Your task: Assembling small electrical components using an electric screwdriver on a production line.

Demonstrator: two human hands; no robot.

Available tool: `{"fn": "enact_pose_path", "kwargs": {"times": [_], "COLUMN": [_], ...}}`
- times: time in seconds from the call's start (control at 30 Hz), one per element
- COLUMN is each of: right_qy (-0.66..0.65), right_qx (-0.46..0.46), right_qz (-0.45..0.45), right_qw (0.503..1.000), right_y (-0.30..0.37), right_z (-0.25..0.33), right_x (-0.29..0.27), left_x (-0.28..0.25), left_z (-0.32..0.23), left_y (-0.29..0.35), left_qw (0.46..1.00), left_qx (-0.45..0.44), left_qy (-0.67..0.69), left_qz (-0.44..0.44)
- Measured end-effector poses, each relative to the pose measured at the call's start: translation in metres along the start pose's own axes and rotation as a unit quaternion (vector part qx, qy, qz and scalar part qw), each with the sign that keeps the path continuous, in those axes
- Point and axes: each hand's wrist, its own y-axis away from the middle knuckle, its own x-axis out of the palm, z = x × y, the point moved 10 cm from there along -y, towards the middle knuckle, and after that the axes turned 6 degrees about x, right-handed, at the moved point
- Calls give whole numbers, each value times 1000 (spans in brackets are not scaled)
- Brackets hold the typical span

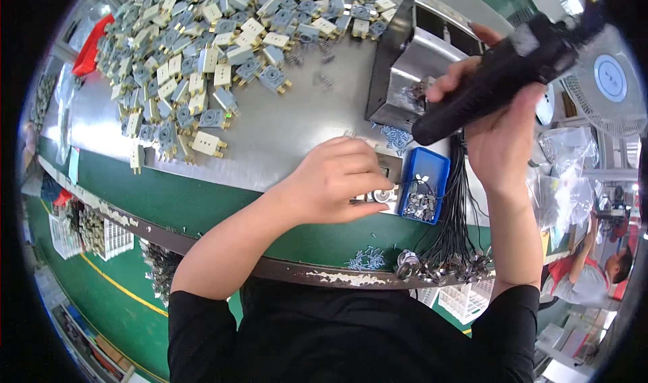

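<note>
My right hand [503, 137] is wrapped round a black power screwdriver [499, 79], raised over the right of the bench with its blunt end toward the left. Lower down, my left hand [337, 180] curls over a metal fixture [390, 161] on the bench. Its thumb and forefinger close on a small round silvery part [383, 195]; the other fingers are folded and partly hidden. Right beside that part stands a blue tray [443, 180] holding small metal pieces [421, 206]. A thin black wire crosses from the part over the tray.
Grey-and-cream plug socket units [209, 59] heap across the far left. A metal box-shaped holder [425, 59] stands behind my hands, with blue screws [395, 137] at its foot. More screws [366, 259] and black cables [455, 214] lie near the front edge. Another person [594, 275] sits far right.
</note>
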Motion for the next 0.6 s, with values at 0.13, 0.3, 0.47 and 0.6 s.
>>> {"fn": "enact_pose_path", "kwargs": {"times": [0.13,0.3,0.47,0.6], "right_qy": [117,481,507,492], "right_qx": [-6,-4,-63,-72], "right_qz": [11,3,225,210], "right_qw": [993,877,830,842], "right_y": [6,31,75,87], "right_z": [9,44,6,-16], "right_x": [0,3,45,57], "left_x": [3,2,-7,-23], "left_z": [4,4,-7,-12], "left_y": [1,4,5,5], "left_qw": [999,998,998,992], "left_qx": [-35,-58,-2,-4], "left_qy": [17,16,-30,-57], "left_qz": [-11,5,-47,-111]}}
